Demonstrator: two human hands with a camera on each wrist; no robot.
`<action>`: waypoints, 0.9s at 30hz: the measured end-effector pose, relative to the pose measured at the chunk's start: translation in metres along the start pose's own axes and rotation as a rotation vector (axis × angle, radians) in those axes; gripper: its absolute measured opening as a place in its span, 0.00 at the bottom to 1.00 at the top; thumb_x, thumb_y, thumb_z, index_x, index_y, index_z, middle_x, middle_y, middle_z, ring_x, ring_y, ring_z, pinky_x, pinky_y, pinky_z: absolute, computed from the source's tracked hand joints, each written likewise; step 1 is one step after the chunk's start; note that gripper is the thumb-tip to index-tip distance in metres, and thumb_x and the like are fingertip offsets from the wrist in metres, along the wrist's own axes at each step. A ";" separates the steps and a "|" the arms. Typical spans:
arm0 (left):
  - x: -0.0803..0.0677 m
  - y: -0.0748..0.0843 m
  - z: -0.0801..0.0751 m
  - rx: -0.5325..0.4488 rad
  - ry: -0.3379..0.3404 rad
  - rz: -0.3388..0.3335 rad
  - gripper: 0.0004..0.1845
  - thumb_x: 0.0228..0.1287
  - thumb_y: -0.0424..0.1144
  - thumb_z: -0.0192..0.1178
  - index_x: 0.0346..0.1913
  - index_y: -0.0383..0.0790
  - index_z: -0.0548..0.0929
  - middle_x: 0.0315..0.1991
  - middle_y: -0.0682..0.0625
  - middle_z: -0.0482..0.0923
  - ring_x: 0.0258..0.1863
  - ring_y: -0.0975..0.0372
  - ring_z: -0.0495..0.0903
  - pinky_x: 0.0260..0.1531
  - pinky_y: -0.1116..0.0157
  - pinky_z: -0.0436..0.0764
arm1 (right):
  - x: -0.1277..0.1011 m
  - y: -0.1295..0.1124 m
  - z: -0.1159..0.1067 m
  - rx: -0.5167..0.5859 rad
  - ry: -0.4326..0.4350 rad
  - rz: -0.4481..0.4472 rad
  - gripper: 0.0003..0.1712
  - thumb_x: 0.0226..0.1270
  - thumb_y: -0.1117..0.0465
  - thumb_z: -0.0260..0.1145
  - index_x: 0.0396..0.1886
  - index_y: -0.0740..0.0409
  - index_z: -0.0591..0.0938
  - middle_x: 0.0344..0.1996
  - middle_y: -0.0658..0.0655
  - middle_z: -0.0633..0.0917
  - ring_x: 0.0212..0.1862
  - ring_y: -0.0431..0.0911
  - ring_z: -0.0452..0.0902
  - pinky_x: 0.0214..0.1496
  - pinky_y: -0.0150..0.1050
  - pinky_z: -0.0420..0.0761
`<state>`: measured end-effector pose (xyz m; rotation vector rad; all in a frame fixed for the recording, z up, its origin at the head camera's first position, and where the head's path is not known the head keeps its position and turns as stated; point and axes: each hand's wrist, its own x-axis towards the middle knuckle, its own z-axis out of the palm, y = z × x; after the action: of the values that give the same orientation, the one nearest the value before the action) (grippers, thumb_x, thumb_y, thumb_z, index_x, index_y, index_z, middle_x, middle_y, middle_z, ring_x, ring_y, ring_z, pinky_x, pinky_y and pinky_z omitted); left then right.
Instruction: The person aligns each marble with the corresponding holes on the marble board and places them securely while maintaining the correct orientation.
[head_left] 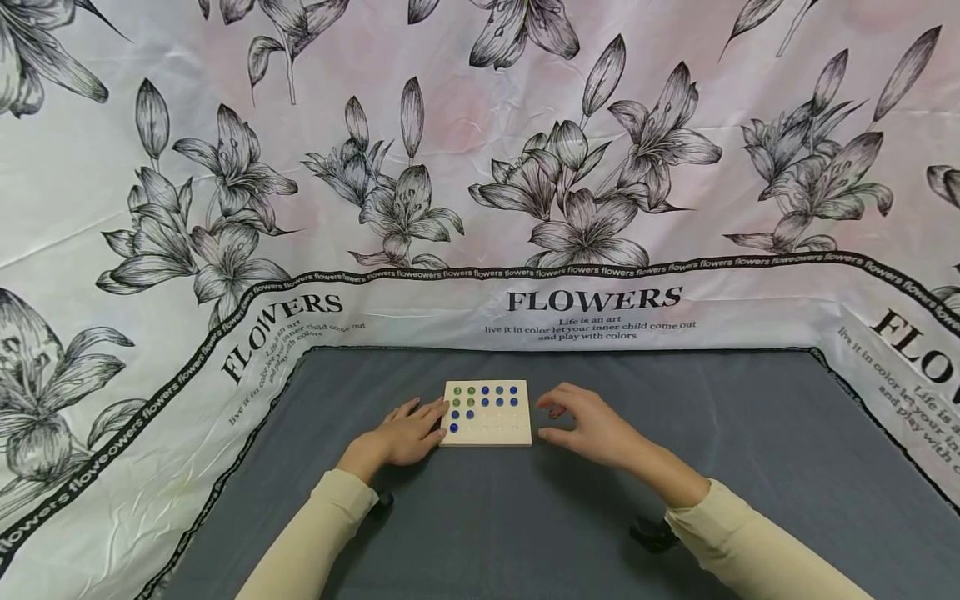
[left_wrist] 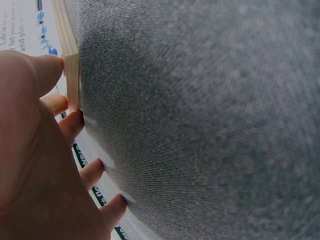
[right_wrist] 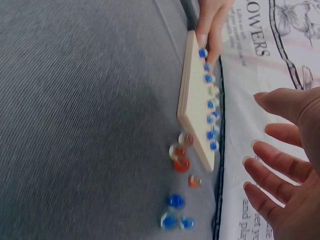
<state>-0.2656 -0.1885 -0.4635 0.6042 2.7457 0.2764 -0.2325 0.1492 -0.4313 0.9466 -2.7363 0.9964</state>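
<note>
A pale wooden board point(head_left: 491, 438) lies flat on the grey cloth, with rows of small dimples. Green marbles point(head_left: 457, 391) fill its far left part; blue marbles point(head_left: 499, 402) sit at the far right and down the left side. My left hand point(head_left: 405, 436) rests at the board's left edge, its thumb point(left_wrist: 50, 70) touching the wood and its other fingers spread. Just right of the board hovers my right hand point(head_left: 592, 425), fingers loosely bent and apart, holding nothing. Loose orange-red marbles point(right_wrist: 182, 164) and blue marbles point(right_wrist: 176, 201) lie beside the board in the right wrist view.
Grey cloth point(head_left: 480, 525) covers the surface around the board. Behind and at the sides hangs a white and pink curtain point(head_left: 450, 192) printed with lilies and lettering. A dark wrist device point(head_left: 654, 535) sits under the right sleeve.
</note>
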 end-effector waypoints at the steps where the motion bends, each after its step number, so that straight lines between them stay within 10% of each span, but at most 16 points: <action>1: 0.000 0.000 0.000 -0.001 -0.004 -0.002 0.31 0.84 0.53 0.41 0.83 0.50 0.54 0.83 0.52 0.50 0.81 0.43 0.46 0.76 0.39 0.48 | -0.002 0.002 -0.002 0.002 0.003 0.004 0.18 0.66 0.60 0.75 0.54 0.56 0.85 0.47 0.52 0.83 0.48 0.53 0.82 0.50 0.54 0.83; 27: -0.002 0.003 -0.003 -0.020 -0.010 0.005 0.31 0.84 0.51 0.42 0.83 0.49 0.55 0.83 0.51 0.51 0.81 0.43 0.46 0.76 0.39 0.48 | -0.039 0.053 -0.022 -0.011 0.039 0.094 0.19 0.65 0.65 0.74 0.54 0.64 0.84 0.50 0.60 0.85 0.48 0.55 0.80 0.47 0.54 0.82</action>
<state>-0.2642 -0.1872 -0.4600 0.6056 2.7287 0.3008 -0.2345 0.2151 -0.4538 0.7948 -2.7737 1.0019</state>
